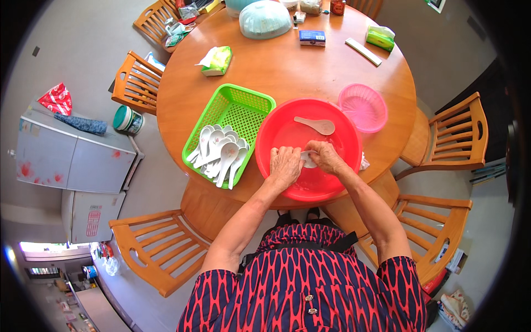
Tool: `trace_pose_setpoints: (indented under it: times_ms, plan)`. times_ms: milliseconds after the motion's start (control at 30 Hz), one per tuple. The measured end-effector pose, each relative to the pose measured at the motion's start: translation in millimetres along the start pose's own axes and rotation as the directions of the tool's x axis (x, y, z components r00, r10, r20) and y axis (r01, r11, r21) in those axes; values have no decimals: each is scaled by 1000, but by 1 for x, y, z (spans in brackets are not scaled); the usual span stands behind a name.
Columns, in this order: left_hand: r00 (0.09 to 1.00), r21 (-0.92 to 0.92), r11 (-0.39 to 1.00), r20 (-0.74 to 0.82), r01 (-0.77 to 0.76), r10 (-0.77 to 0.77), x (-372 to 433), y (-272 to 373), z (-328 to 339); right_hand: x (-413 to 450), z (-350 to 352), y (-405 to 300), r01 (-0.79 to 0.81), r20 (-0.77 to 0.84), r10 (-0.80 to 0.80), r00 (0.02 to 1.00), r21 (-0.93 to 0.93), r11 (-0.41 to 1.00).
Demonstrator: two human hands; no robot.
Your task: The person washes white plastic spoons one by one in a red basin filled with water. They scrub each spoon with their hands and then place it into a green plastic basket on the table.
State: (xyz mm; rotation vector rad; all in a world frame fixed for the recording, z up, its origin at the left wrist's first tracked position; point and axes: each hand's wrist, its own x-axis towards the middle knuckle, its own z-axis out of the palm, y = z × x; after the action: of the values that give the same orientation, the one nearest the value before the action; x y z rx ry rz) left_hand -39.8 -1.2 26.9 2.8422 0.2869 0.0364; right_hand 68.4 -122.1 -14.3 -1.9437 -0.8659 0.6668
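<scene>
Over a red plastic basin point(307, 186) with water in it, my left hand point(286, 166) and my right hand point(325, 157) hold a white soup spoon point(309, 159) between them. Fingers hide part of that spoon. Another soup spoon point(317, 125), tinted pink by the basin, lies in the basin beyond my hands. To the left stands a green perforated plastic basket point(265, 103). Several white ceramic soup spoons point(228, 155) with floral marks are piled in its near part.
A pink plastic strainer basket point(363, 108) touches the basin's right side. Farther back on the round wooden table point(282, 70) are tissue packs point(217, 61), a blue box point(312, 37), a white strip point(363, 52) and a domed cover point(265, 20). Wooden chairs point(161, 249) surround it.
</scene>
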Motion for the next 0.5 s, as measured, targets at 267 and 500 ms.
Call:
trace_pose_setpoints:
  times_ms: [267,500]
  plan:
    - [944,-357,876,173,325,-280,24,-5,13,-1,1,-1,-18,-172,134,976,549,836]
    - [954,-599,742,187,301,-236,21,-15,33,6,-4,-26,-328,-157,416,895,398,856]
